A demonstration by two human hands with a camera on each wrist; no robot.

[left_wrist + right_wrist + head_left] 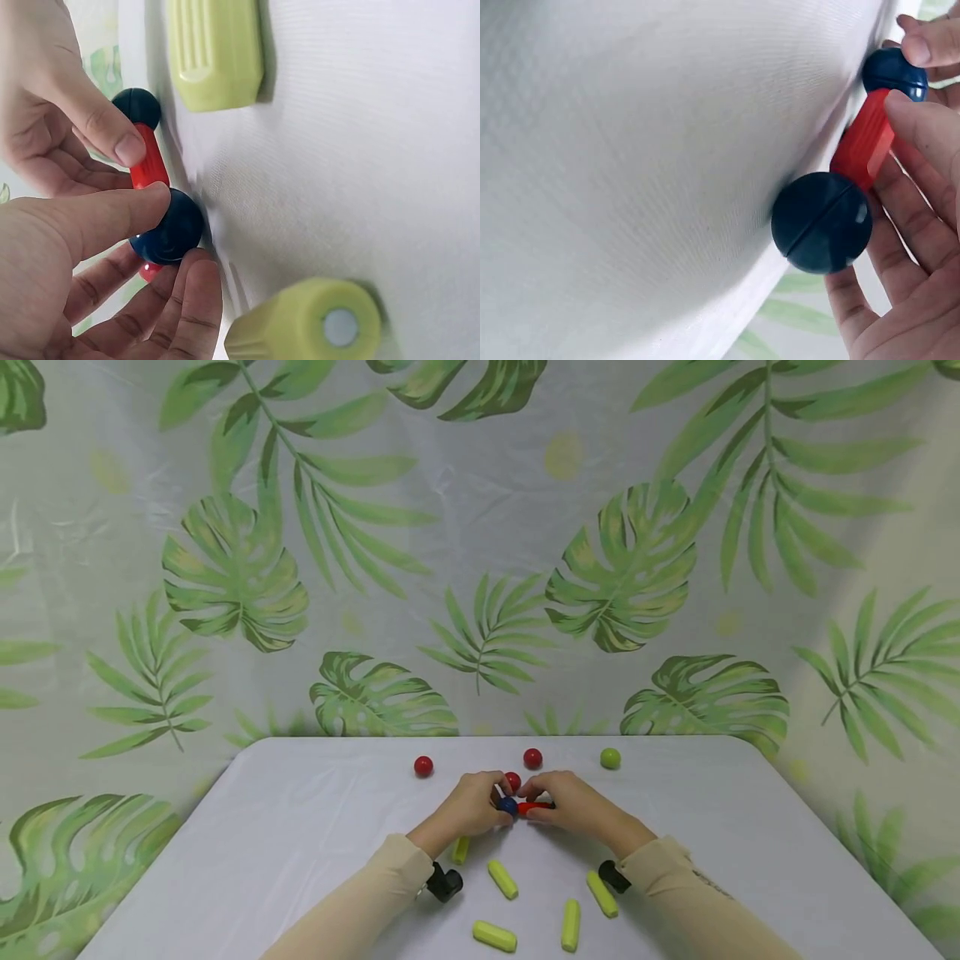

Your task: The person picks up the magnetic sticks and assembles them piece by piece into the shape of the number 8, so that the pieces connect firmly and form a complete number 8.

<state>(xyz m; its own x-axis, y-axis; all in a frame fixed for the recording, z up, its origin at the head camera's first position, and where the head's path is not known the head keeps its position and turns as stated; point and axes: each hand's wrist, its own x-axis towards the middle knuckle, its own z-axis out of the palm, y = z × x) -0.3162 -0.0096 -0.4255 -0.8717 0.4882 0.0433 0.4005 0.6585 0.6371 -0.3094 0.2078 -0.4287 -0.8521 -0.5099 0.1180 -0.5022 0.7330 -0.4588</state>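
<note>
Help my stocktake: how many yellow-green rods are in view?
5: one rod by the left hand, a second right of it, a third nearer the viewer, a fourth right of that, a fifth by the right wrist camera. Arms may hide more.

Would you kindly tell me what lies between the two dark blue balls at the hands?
The right wrist view shows a red stick, gripped by the right hand, between the near blue ball and the far blue ball.
</note>
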